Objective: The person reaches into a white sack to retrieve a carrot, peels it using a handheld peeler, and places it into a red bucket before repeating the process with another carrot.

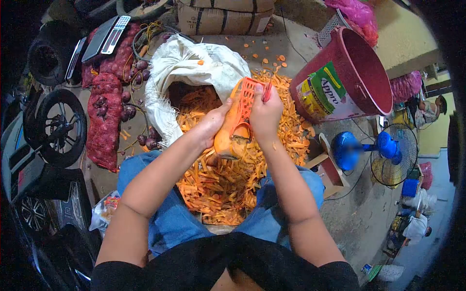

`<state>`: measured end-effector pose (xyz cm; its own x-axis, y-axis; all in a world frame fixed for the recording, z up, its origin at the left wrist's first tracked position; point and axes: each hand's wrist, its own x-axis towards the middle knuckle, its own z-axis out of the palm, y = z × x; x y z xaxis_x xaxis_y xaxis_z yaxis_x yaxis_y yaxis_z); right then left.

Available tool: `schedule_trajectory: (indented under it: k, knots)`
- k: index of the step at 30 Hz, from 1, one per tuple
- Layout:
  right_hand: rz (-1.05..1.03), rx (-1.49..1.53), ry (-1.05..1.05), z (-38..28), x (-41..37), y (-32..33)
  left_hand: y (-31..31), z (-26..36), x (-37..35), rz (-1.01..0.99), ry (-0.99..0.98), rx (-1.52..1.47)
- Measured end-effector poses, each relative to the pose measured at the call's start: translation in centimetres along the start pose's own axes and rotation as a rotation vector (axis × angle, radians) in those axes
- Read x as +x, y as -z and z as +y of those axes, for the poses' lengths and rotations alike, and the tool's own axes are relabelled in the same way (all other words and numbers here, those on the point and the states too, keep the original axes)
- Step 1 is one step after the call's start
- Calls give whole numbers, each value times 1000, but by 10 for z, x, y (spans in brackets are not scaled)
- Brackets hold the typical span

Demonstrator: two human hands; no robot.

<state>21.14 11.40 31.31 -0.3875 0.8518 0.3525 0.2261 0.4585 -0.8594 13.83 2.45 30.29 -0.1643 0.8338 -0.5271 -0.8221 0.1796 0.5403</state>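
My left hand [216,122] is closed around the side of a thick orange carrot [224,144], which is tilted with its blunt end toward me. In my right hand [266,114] is a red-orange plastic peeler [246,99] with a perforated body. Its looped blade end lies against the carrot's surface near the lower end. Beneath both hands spreads a heap of orange peelings [221,186] between my knees. An open white woven sack [194,63] stands just beyond my left hand, with more peelings at its mouth.
Red net bags of onions [104,121] and a motorcycle wheel [60,127] are on the left. A large red bucket [318,72] leans at the right, near a blue fan [386,145] and cardboard box [332,172]. Tied brown packages [223,20] stand behind. Other people [416,229] are far right.
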Motion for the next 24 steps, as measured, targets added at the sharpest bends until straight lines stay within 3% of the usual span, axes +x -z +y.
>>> schedule_trajectory:
  k: [2,4,5,9,12,13,15,17,18,21,24]
  knots:
    - [75,-42,18,10,8,0,-1,3,-6,-45,90,49]
    - [155,-82,36,18,21,4,-10,-8,-18,67,163,311]
    - [199,-68,-13,21,27,8,-19,-15,-23,89,279,92]
    - [278,-101,-200,40,42,16,-7,-27,-20,-32,297,157]
    - [345,-139,-197,51,51,23,-7,-18,-28,-35,314,129]
    - [430,-310,-16,78,58,26,-4,-14,-30,-35,316,132]
    - [453,-243,-126,73,64,41,2,-8,-34,-89,377,105]
    - [504,-216,-336,51,63,51,3,-3,-42,-104,340,98]
    - [507,-215,-334,53,64,51,2,-1,-45,-119,306,91]
    - [546,-83,-235,54,64,50,-3,7,-52,-164,128,302]
    - [386,-36,-105,38,57,49,7,11,-43,-196,42,481]
